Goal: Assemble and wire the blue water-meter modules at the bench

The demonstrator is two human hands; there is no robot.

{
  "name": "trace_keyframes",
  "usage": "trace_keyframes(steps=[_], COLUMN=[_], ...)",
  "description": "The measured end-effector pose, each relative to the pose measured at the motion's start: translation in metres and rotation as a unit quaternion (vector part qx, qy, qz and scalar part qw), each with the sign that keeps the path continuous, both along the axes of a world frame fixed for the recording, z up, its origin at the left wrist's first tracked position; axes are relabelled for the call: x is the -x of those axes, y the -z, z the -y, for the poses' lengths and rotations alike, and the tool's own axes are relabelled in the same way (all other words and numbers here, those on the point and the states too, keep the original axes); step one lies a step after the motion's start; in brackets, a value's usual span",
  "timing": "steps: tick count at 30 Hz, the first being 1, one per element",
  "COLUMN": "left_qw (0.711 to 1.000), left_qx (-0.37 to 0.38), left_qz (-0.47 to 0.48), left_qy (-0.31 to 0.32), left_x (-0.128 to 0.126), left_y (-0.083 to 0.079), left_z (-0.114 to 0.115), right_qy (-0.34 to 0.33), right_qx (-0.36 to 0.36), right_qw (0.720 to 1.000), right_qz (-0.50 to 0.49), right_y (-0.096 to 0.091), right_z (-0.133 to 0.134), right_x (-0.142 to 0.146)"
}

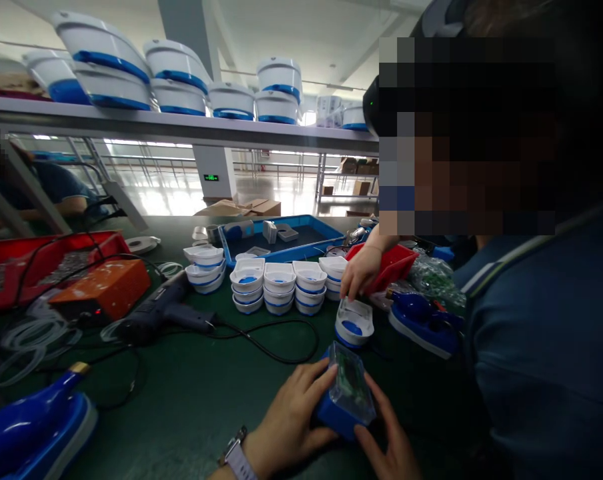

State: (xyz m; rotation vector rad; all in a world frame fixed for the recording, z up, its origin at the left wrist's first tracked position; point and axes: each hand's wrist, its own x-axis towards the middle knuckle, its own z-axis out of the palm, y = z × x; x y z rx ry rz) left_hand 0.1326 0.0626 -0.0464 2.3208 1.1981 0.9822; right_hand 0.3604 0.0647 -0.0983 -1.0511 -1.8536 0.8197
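Between my two hands is a blue box with a clear cover (pixel 350 393), tilted, with a green circuit board visible under the cover. My left hand (pixel 294 413) grips its left side, thumb and fingers closed against it; a watch sits on that wrist. Fingers of my right hand (pixel 389 427) press on the box's right side and near edge. Just beyond the box stands a white and blue housing (pixel 354 323), touched by a co-worker's hand (pixel 362 270). Several stacked white and blue housings (pixel 279 287) form a row farther back.
A dark heat gun (pixel 164 310) with its cable lies left of centre, beside an orange box (pixel 104 290) and red bins (pixel 46 267). Blue bottle-shaped parts (pixel 31 420) sit front left and right. A blue tray (pixel 306 230) is behind the stacks. The co-worker (pixel 541 333) fills the right side.
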Motion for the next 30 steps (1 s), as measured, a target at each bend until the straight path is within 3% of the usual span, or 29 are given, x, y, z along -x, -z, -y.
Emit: trace_keyframes(steps=[3,5,8,11,14,17,22,30], left_qw=[0.999,0.997,0.975,0.919,0.888,0.875,0.899,0.942], left_qx=[-0.049,-0.044,0.093,0.218,0.244,0.265,0.29,0.229], left_qz=[0.017,0.066,0.201,0.325,0.387,0.403,0.329,0.242], left_qy=[-0.007,-0.004,-0.03,-0.048,-0.043,-0.032,-0.012,-0.047], left_x=[-0.002,-0.005,-0.011,-0.016,-0.016,-0.014,-0.011,-0.01], left_y=[-0.001,0.001,0.002,-0.003,-0.009,-0.009,-0.003,0.012], left_z=[0.003,0.005,0.007,0.008,0.005,0.002,0.001,-0.001], right_qy=[-0.02,-0.029,-0.034,-0.021,0.01,0.022,0.037,0.082], right_qx=[0.014,0.015,0.002,-0.029,-0.069,-0.049,-0.013,-0.036], right_qw=[1.0,0.999,0.999,0.998,0.991,0.991,0.993,0.984], right_qz=[-0.012,-0.025,-0.009,0.058,0.116,0.126,0.113,0.153], right_y=[-0.004,-0.013,-0.036,-0.054,-0.057,-0.048,-0.033,-0.028], right_z=[0.008,0.012,0.013,0.008,-0.001,-0.007,-0.011,-0.02], right_x=[-0.007,-0.008,-0.003,0.001,0.001,-0.004,-0.01,-0.007])
